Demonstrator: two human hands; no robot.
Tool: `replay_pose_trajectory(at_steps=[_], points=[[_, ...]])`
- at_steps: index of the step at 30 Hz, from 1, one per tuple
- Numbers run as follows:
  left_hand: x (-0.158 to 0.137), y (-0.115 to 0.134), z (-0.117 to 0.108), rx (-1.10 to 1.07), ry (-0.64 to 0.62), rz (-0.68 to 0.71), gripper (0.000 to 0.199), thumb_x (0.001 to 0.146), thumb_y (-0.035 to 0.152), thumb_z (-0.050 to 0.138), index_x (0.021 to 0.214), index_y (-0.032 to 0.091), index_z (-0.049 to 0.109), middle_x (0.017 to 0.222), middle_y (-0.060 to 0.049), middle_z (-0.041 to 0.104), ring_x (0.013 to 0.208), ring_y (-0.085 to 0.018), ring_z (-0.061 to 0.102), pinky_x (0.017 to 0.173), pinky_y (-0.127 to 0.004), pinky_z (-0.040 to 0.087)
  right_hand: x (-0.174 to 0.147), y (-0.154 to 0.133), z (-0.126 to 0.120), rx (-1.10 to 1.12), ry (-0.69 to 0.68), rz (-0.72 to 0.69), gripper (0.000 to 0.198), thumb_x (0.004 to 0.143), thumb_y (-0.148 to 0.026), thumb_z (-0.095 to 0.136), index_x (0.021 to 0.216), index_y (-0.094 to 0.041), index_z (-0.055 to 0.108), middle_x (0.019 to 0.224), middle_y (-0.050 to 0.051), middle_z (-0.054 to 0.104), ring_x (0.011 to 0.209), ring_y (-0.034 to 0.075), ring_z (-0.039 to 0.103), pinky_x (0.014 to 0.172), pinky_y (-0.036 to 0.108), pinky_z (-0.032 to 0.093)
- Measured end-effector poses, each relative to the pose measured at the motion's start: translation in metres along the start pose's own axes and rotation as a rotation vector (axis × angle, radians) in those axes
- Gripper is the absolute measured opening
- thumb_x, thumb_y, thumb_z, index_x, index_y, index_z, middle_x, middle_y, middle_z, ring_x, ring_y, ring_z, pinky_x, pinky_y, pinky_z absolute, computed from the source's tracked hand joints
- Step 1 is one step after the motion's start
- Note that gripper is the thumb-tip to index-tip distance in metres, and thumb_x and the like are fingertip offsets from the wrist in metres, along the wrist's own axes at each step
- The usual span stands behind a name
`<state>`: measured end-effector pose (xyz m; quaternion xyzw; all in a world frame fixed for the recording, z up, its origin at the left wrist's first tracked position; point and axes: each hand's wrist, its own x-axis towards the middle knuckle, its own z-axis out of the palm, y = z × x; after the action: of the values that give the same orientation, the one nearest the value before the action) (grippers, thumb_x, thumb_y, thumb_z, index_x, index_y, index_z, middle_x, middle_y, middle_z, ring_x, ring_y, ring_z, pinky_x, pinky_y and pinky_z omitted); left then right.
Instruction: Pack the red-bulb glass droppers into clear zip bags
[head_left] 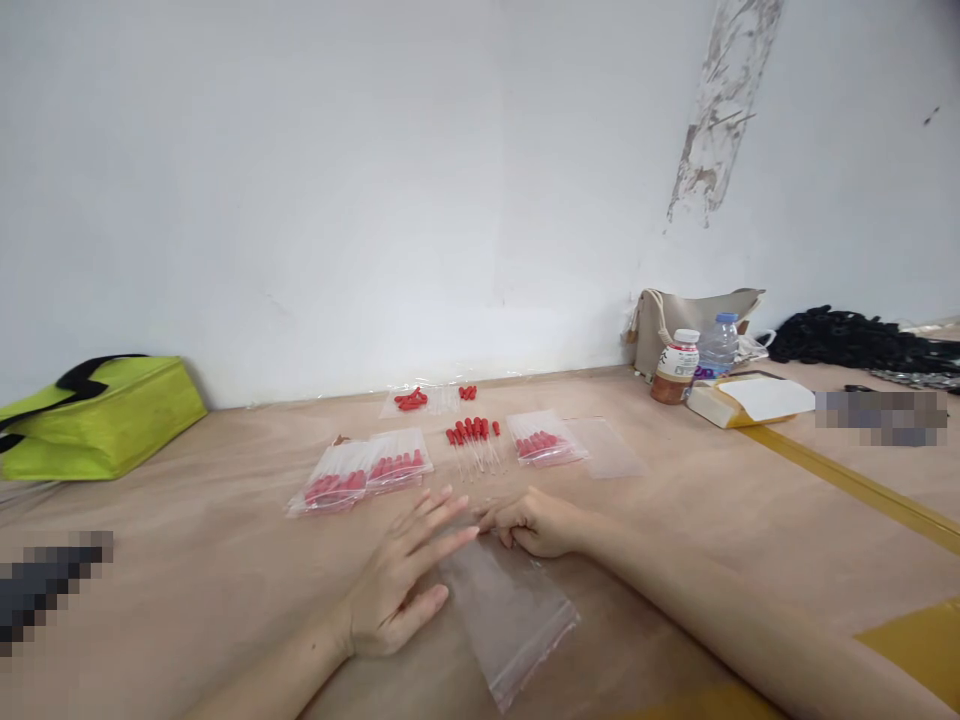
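Note:
A clear plastic zip bag (510,620) lies flat on the table in front of me, its zip edge toward me. My left hand (405,575) is open at the bag's left side, fingers spread, one fingertip at its far end. My right hand (532,522) has its fingers curled together at the bag's far edge, apparently pinching it. Beyond my hands, several glass droppers with red rubber bulbs (474,432) lie loose side by side. Filled bags of droppers lie to the left (330,478) and to the right (545,438).
Against the wall lie red bulbs (411,400) on clear plastic. An unfilled bag (606,447) sits right of the filled one. A lime-green bag (112,415) stands far left. Drink bottles (675,368), a beige pouch (694,310) and black material (855,340) occupy the right.

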<state>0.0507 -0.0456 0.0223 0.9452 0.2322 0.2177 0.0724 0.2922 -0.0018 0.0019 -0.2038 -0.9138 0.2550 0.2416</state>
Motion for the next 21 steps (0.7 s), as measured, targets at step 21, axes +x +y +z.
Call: replay_pose_trajectory(at_steps=[21], points=[[-0.008,-0.008,0.01,-0.061,-0.143,-0.056,0.037,0.083,0.025,0.047,0.12,0.028,0.048,0.129,-0.004,0.041,0.119,-0.025,0.035,0.1,-0.042,0.027,0.088,0.072,-0.032,-0.27,0.454,0.883,0.018,0.078,-0.022,0.053,0.091,-0.01,0.059,0.095,0.015,0.059,0.085,0.021,0.058,0.071,0.032,0.045]])
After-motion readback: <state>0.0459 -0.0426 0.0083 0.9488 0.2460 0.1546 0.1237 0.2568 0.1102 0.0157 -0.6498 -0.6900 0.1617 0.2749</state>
